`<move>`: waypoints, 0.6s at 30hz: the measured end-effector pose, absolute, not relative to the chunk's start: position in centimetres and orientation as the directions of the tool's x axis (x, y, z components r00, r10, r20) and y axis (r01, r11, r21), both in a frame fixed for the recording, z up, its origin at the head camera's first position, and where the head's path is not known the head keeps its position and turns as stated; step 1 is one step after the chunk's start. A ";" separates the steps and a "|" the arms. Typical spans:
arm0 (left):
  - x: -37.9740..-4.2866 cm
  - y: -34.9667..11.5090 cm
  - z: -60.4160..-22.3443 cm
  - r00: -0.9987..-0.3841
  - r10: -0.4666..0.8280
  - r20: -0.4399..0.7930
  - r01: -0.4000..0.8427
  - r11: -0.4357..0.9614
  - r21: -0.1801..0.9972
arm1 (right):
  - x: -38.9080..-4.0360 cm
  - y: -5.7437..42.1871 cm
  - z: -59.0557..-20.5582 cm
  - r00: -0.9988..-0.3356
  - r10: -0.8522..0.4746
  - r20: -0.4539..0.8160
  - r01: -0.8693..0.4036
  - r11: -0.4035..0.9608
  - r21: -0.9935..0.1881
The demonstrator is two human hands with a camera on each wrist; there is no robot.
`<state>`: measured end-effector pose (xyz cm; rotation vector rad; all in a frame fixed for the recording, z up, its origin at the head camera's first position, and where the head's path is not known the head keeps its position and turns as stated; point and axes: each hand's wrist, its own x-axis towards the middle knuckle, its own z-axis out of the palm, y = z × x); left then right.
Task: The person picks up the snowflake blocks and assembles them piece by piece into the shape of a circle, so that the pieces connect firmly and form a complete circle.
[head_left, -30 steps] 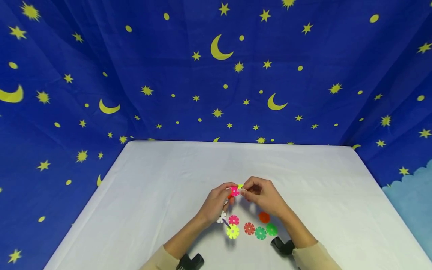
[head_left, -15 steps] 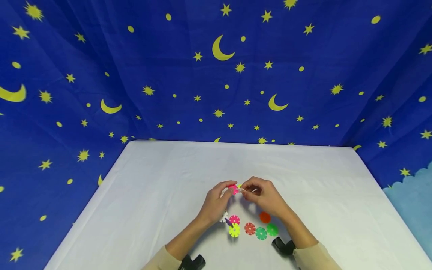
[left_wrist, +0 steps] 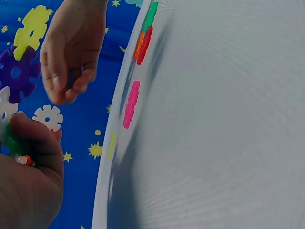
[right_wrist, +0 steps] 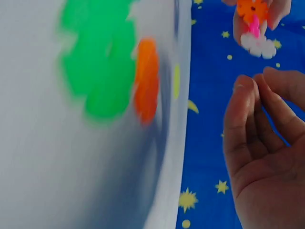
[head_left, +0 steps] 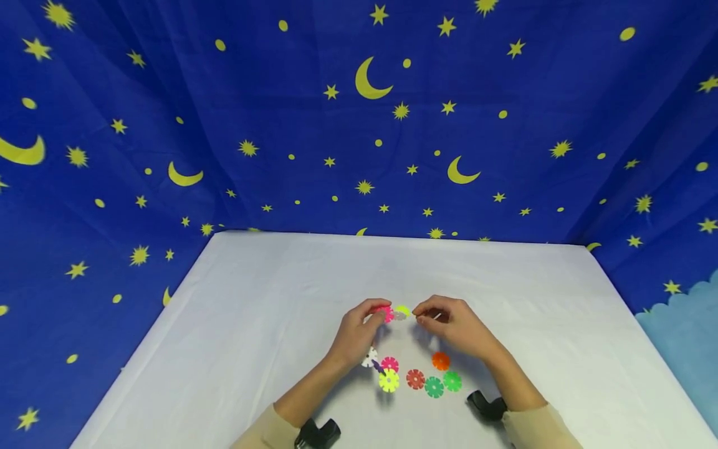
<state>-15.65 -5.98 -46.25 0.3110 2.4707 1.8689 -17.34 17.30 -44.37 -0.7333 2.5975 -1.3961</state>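
Note:
My left hand (head_left: 354, 333) grips a chain of linked notched plastic discs. At its near end, a pink disc (head_left: 386, 313) shows by the fingertips with a white disc (head_left: 399, 316) joined to it. An orange disc (right_wrist: 252, 8) also shows in that grip in the right wrist view. From the other end hang a white disc (head_left: 369, 357), a purple disc (left_wrist: 16, 71) and a yellow disc (head_left: 389, 380), raised off the table. My right hand (head_left: 453, 323) is a little to the right, fingers loosely bent, holding nothing. The palm hides part of the chain.
On the white table (head_left: 269, 324) lie loose discs: pink (head_left: 389, 363), red (head_left: 415, 379), teal (head_left: 434, 387), green (head_left: 452, 381) and orange (head_left: 440, 361). Another yellow disc (head_left: 402, 309) lies behind the chain. A blue star-patterned cloth (head_left: 314, 125) surrounds the table's back and sides.
My right hand has let go of the white disc by the pink one and moved right. My left hand still holds the chain in nearly the same place.

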 end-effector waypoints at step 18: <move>-15.6 -6.0 -46.4 -0.977 0.215 -0.001 0.036 0.166 0.985 | -17.8 21.3 -46.4 -0.615 -0.773 -0.156 -0.380 0.464 -0.800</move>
